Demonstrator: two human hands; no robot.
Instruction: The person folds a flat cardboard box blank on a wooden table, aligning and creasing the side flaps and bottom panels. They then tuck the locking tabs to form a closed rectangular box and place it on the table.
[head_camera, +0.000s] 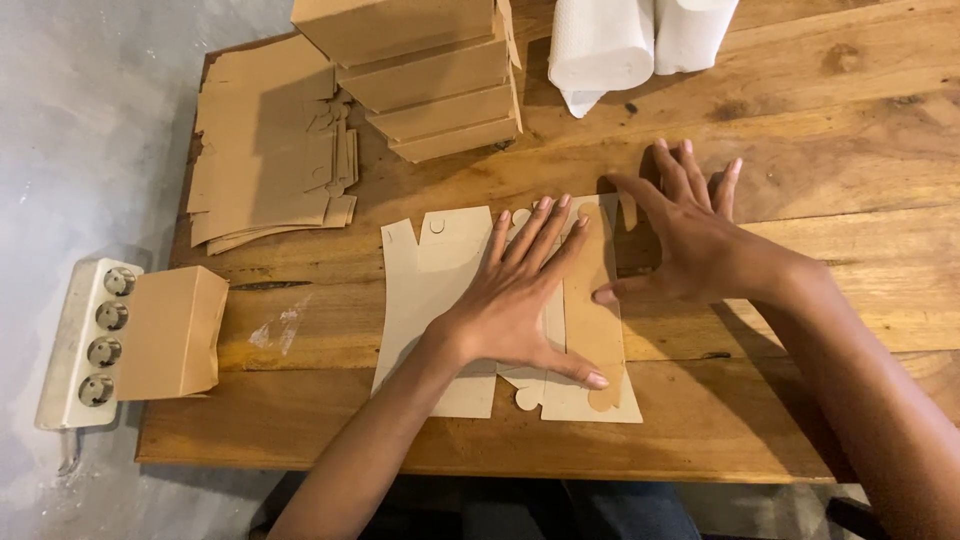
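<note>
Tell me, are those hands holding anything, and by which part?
Nothing is gripped. The left hand presses flat on the cardboard blank; the right hand pushes against its folded right flap.

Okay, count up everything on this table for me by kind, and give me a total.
Folded cardboard boxes: 4 stacked, plus 1 apart = 5
Flat box blank under the hands: 1
Pile of flat blanks: 1
Paper towel rolls: 2
Power strip: 1
Total: 10

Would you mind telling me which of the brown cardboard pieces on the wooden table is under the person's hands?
The flat, unfolded cardboard blank at the near edge; the left hand presses it flat.
</note>
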